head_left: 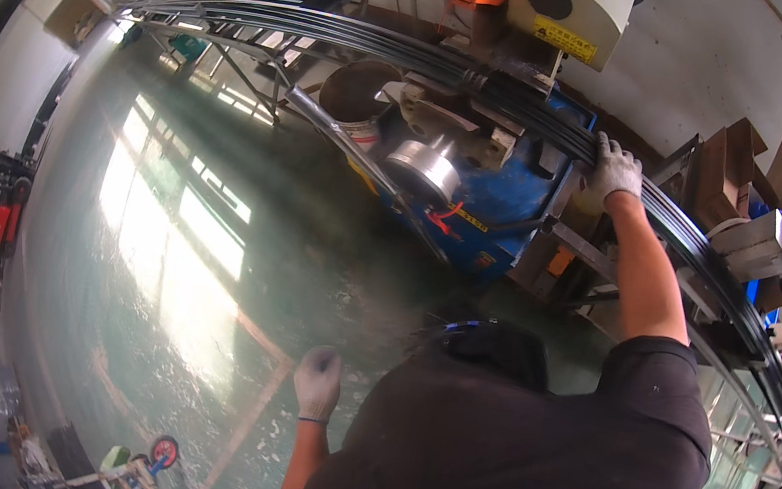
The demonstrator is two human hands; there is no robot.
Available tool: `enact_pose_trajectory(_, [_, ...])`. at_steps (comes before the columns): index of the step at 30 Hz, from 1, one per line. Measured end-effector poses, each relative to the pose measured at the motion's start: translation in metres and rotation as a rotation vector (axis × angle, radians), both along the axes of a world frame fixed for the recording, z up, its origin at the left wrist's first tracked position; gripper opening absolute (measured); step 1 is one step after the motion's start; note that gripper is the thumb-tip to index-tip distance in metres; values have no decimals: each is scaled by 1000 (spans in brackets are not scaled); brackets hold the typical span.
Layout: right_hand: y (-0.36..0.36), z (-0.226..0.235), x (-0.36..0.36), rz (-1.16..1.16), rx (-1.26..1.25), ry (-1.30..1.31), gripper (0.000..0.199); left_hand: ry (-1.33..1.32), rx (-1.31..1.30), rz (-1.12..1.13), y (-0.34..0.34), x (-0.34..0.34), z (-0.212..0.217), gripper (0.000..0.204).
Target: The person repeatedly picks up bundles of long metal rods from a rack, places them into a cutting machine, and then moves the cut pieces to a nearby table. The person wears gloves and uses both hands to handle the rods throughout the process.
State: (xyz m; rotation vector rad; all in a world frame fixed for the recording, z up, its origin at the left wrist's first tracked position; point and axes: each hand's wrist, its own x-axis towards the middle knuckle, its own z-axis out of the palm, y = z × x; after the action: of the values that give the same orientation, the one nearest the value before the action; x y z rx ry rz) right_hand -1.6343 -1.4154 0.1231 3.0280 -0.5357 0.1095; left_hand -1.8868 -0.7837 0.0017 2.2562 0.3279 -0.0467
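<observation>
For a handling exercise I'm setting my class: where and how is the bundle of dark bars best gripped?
Probably around the bundle of dark bars just right of the blue machine, where the right hand rests, reaching over from the near side: it runs long and slim crosswise, its top exposed.

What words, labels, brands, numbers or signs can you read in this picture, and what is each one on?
Yellow label on the cream machine housing: a dark triangular sign beside rows of dark print, too small and blurred to read.
Yellow strip on the blue machine base: dark characters, too small to quote with confidence.
Small orange-yellow sticker, lower on that base: unreadable.
</observation>
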Motion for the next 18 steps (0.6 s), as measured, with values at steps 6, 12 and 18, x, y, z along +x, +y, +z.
enact_pose_trajectory(6, [-52, -12, 13, 15, 348, -25, 76, 3, -45, -90, 63, 100, -7, 22])
enact_pose_trajectory(12, [-27, -16, 31, -170, 301, -143, 37, 170, 60, -192, 121, 187, 5, 26])
enact_pose_trajectory(18, [-161, -76, 40, -74, 252, 91, 42, 121, 212, -359, 186, 315, 33, 26])
